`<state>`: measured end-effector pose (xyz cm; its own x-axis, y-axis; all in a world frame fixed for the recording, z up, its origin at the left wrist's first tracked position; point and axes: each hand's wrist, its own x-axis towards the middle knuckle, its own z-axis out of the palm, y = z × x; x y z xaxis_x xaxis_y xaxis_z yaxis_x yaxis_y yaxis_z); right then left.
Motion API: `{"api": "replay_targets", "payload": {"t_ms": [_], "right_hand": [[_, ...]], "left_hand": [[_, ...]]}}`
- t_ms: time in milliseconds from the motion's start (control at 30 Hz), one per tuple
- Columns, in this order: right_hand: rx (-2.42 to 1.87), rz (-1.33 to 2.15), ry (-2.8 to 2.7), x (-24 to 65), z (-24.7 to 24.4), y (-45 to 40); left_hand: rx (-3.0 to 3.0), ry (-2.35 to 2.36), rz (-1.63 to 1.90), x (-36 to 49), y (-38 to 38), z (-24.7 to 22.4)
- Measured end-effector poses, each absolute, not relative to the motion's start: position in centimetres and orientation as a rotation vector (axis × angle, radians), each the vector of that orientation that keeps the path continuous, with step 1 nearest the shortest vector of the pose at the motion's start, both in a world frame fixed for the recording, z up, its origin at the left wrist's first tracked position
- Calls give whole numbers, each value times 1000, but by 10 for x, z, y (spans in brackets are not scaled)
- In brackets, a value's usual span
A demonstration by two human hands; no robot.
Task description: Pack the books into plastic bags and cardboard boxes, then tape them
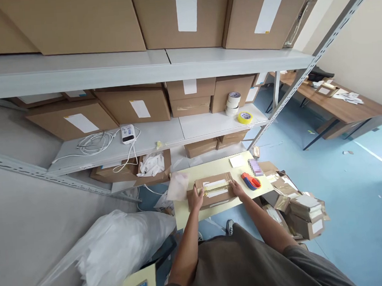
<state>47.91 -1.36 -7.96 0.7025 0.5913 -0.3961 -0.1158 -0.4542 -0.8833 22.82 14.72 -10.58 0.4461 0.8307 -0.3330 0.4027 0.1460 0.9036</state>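
Note:
A brown cardboard box [221, 197] with white labels and strips of tape lies on the pale yellow table [183, 217]. My left hand [197, 198] grips its left end, thumb toward the top. At the opposite end, my right hand [236, 188] holds the box's right side. To the right of the box rests a red and blue tape dispenser [251, 181]. Behind that lie a blurred purple item [255, 167] and a white sheet [237, 160]. A translucent plastic bag [177, 186] hangs over the table's left edge.
Grey shelving [144, 135] with cardboard boxes rises in front, bearing white tape rolls [232, 103], yellow tape [244, 117] and a cabled white device [128, 134]. Stacked boxes [304, 222] stand on the floor at right. A big plastic bag [119, 244] fills the left. A wooden desk [355, 109] stands farther right.

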Motion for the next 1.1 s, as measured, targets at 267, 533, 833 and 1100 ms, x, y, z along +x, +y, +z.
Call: {"api": "replay_targets", "payload": {"t_ms": [267, 533, 833, 1100], "right_hand": [[-2313, 751, -387, 481, -90, -22], [-2222, 334, -661, 530, -57, -42], [-2262, 343, -799, 638, -55, -82], [-2400, 1019, -1063, 661, -111, -114]], "left_hand": [[1603, 1344, 223, 263, 138, -89], [1741, 1401, 211, 289, 141, -84], [1791, 1458, 346, 313, 143, -97], [1718, 1613, 255, 314, 138, -92]]}}
